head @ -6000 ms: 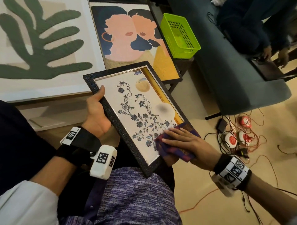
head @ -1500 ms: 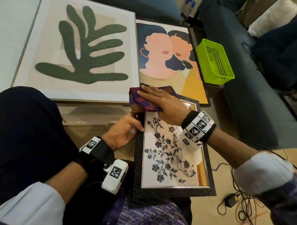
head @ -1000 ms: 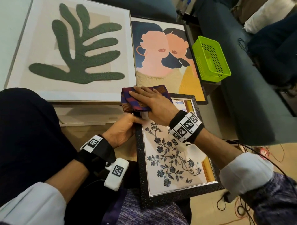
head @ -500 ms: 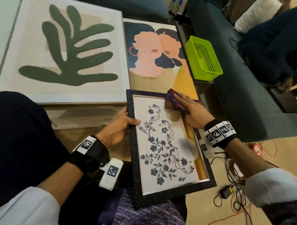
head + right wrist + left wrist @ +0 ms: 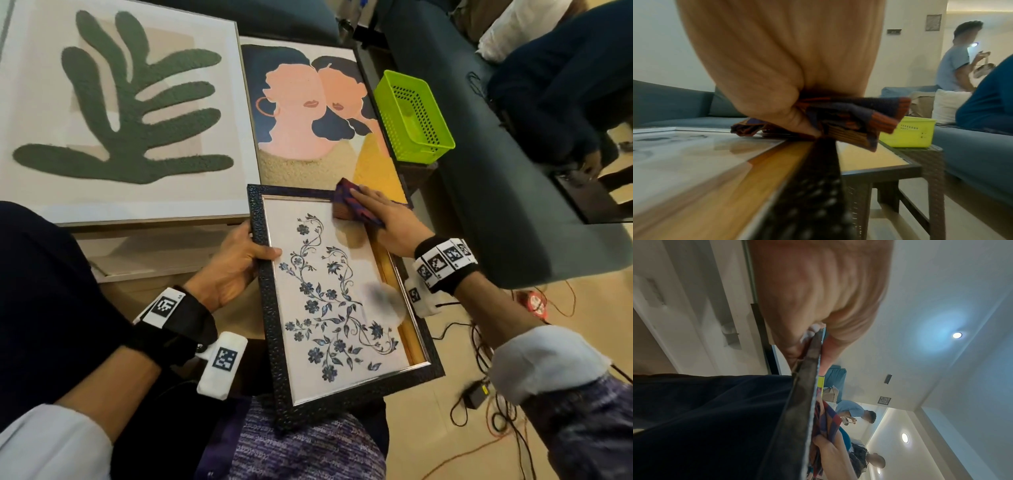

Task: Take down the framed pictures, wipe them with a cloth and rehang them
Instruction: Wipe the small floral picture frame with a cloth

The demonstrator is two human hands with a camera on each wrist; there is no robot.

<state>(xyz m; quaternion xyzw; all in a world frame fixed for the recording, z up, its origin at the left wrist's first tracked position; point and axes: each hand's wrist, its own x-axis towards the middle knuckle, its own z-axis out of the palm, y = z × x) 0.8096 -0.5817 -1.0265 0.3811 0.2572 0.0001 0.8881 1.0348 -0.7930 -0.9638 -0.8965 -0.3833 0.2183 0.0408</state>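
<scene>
Grey-blue sofa, beige floor, dark woven side table, recessed ceiling lights.

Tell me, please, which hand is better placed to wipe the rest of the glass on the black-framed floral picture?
The right hand: it already presses the folded purple-and-red checked cloth onto the black-framed floral picture at its far right corner. The left hand grips the frame's left edge, steadying it.

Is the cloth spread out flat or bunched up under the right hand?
Bunched. The cloth shows several stacked folds under the right hand, which presses it on the frame's top right corner.
</scene>
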